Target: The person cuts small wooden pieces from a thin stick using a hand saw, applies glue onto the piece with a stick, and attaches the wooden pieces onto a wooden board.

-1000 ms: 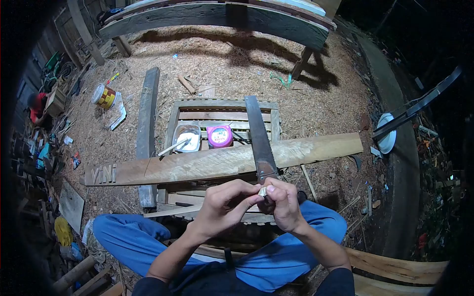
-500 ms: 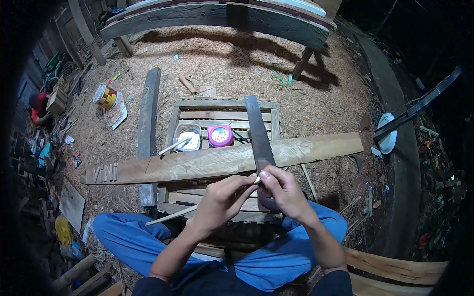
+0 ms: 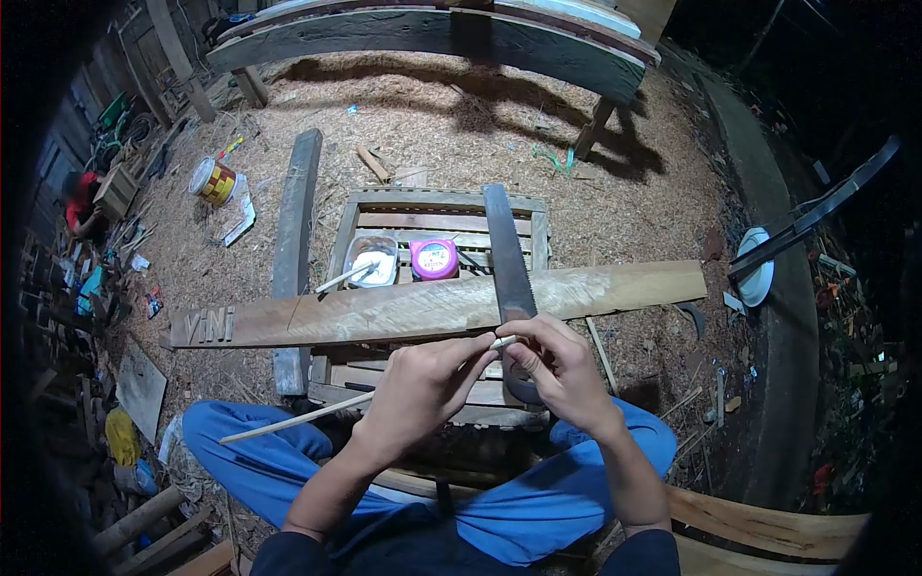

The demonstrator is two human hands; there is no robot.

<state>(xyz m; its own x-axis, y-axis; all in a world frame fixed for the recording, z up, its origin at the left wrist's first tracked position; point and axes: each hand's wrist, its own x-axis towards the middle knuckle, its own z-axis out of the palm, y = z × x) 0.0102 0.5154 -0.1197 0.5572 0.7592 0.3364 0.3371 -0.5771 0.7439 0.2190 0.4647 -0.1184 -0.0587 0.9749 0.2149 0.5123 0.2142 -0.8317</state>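
Observation:
My left hand (image 3: 423, 382) is closed around a thin pale wooden stick (image 3: 293, 419), whose long end sticks out to the lower left over my knee. Its thumb and finger meet my right hand (image 3: 560, 370) at a small pale wooden tip (image 3: 503, 342). My right hand pinches that tip; whether it is the stick's own end or a separate piece I cannot tell. Just beneath my fingers lies a handsaw (image 3: 507, 252), blade pointing away, across a long wooden board (image 3: 413, 305). Raised letters (image 3: 209, 326) stand at the board's left end.
Under the board is a slatted wooden stand (image 3: 447, 204) bearing a tub of white paste (image 3: 373, 261) and a pink tape measure (image 3: 434, 259). A dark beam (image 3: 296, 216) lies left. A bench (image 3: 432, 43) stands behind; another person (image 3: 82, 202) is at far left.
The stick now reaches farther to the lower left from my left hand. My right fingers have shifted slightly over the pale tip, and the view has moved a little.

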